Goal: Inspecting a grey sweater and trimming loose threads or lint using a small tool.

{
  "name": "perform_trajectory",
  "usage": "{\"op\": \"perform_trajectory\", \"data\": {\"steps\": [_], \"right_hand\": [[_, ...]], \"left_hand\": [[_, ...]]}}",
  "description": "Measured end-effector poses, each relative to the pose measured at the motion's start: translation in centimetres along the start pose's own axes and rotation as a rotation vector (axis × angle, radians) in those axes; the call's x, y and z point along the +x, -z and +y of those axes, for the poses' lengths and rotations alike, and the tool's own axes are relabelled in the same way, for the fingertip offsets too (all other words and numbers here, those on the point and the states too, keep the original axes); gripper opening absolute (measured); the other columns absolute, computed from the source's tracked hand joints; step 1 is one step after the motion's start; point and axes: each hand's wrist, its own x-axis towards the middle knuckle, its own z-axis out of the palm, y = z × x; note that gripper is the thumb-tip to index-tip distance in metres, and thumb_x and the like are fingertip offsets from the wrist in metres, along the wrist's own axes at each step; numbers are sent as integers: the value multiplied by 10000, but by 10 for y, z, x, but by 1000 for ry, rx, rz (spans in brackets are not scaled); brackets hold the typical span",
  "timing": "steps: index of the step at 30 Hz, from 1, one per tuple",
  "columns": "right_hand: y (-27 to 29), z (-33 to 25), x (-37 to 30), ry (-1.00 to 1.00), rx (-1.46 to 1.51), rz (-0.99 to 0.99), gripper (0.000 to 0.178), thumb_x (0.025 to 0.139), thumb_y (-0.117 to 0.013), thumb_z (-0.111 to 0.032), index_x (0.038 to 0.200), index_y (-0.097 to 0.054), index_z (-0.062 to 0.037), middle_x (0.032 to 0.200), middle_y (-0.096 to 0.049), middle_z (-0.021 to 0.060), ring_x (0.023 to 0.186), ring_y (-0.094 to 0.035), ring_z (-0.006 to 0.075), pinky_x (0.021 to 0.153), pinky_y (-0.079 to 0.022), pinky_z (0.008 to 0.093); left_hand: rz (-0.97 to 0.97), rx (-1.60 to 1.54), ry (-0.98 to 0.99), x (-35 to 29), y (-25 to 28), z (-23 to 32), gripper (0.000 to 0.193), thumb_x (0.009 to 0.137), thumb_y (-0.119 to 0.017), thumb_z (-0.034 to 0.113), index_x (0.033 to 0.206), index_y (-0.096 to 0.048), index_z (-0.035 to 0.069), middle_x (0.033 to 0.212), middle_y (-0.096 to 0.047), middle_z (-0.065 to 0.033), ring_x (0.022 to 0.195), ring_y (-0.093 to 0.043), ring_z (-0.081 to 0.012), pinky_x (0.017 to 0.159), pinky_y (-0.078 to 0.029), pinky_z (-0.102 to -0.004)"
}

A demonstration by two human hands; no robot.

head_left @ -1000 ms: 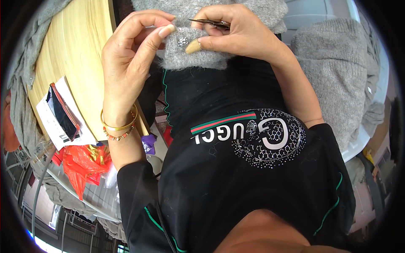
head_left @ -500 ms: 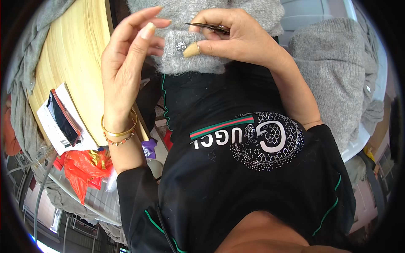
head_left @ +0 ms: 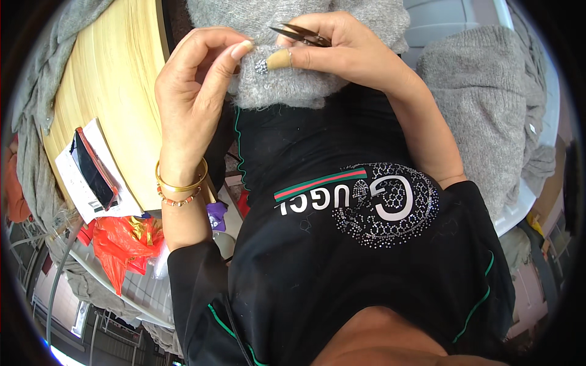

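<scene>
A black top (head_left: 366, 287) with green piping fills the lower middle of the frame. A wood-grain counter (head_left: 116, 79) spans the upper left. On the right, a pale blue tub (head_left: 448, 33) bears a folded grey knit (head_left: 476, 104). At top centre lies the grey knit piece (head_left: 278, 93), under both hands. The right hand (head_left: 363, 58), upper centre, has its fingers curled around dark scissors, its thumb pressing on the knit. The left hand (head_left: 194, 91) brings thumb and forefinger tips close together at the knit's left edge; whether they pinch anything thin, I cannot tell. A red plastic bag (head_left: 125, 244) sits lower left, below white paper (head_left: 72, 174) carrying a dark pouch (head_left: 94, 171). The dark scissors (head_left: 305, 38) point left, blades slightly apart. A tan cover (head_left: 279, 59) caps the right thumb, touching a sparkly button (head_left: 261, 66).
</scene>
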Motion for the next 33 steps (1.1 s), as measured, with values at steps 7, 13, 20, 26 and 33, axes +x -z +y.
{"op": "perform_trajectory", "data": {"steps": [7,13,20,26,33], "right_hand": [[-4,-3,0,-5,18,14,237,970,-721,-237,1076,-692,-28,820,-605,-59,722,-501,6,608,-373,184],[-3,-8,-1,-22,35,-27,262,993,-684,-261,1118,-733,-36,736,-551,-75,629,-441,7,547,-333,197],[-9,-1,0,-124,119,92,234,998,-690,-235,1124,-710,-40,693,-497,-79,614,-410,7,538,-317,208],[-1,-11,-5,15,115,15,250,1035,-655,-225,1163,-584,-23,875,-568,-6,740,-490,47,624,-389,228],[1,-10,-4,276,-266,63,327,974,-726,-223,1207,-603,-30,941,-626,86,822,-608,208,727,-482,318]], "left_hand": [[48,-14,-84,-3,-11,-2,75,1030,-609,34,1089,-634,-4,973,-677,-30,766,-582,-60,684,-481,-204],[94,115,-216,-3,-10,-7,44,1016,-624,29,1054,-621,6,949,-659,-49,709,-543,-88,639,-471,-235],[93,339,-486,3,-11,-10,57,992,-644,8,1044,-619,14,972,-668,-77,769,-609,-128,661,-498,-255],[123,162,-289,-4,-16,-9,63,1017,-629,34,1077,-618,19,925,-673,-44,677,-564,-89,613,-467,-230],[138,105,-259,-4,-14,-8,71,1029,-623,53,1089,-622,15,903,-652,-13,673,-522,-50,599,-435,-209]]}}
